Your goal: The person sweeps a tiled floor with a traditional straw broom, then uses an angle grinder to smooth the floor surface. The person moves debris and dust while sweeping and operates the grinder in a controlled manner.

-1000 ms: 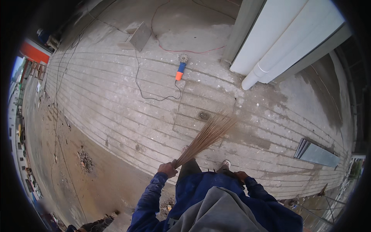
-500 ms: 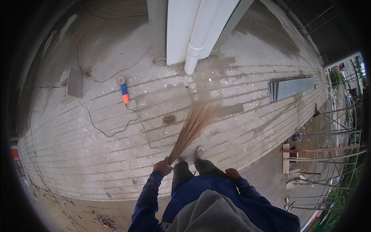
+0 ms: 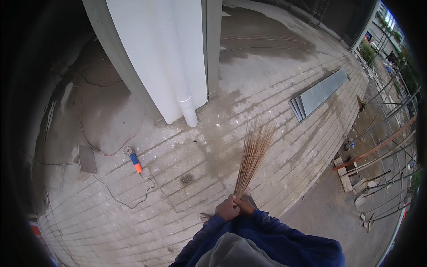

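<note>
Brown and fanned at its far end, the broom (image 3: 254, 158) is held out over the grooved floor (image 3: 291, 164). Its narrow end is gripped by the curled fingers of the left hand (image 3: 227, 209) and right hand (image 3: 245, 206), set together, apparently so the bundle is steadied and its tips left free.

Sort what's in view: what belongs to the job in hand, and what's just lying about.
Job in hand:
stick broom
left hand and right hand, gripping it

Lying about:
blue-and-orange corded power tool
stacked grey panels
small box-like piece
</note>
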Tool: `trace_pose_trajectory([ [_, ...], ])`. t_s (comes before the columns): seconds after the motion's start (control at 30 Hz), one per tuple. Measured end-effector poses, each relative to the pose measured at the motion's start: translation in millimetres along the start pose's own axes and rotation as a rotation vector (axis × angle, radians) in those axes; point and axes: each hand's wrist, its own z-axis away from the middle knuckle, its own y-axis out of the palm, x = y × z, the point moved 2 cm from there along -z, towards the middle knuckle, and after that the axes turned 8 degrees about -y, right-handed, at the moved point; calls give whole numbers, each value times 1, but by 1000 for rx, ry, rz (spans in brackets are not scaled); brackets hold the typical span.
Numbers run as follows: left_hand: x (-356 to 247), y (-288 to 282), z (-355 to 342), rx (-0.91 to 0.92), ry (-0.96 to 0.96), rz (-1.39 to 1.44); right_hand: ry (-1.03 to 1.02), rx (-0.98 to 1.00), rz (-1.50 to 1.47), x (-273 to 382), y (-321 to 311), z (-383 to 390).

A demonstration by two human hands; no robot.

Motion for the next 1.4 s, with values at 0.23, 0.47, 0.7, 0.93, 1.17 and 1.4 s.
trace_pose_trajectory([
  [0.23, 19, 20, -68, -105, -226, 785, 148, -366, -309, 85, -119, -89],
  [0.47, 179, 121, 35, -446, -975, 724, -201, -428, -77, 147, -226, -233],
  [0.7, 180, 235, 135, -223, -979, 536, -456, -455, 437, 303, -222, -430],
  [0.93, 156, 275, 79, -210, -850, 452, -81, -175, 788, 154, -254, -395],
  [1.17, 244, 240, 182, -397, -1047, 1135, 282, 463, 1197, -34, -130, -181],
  [1.4, 365, 222, 221, -491, -1086, 1618, 123, 372, 1310, -27, -104, -181],
])
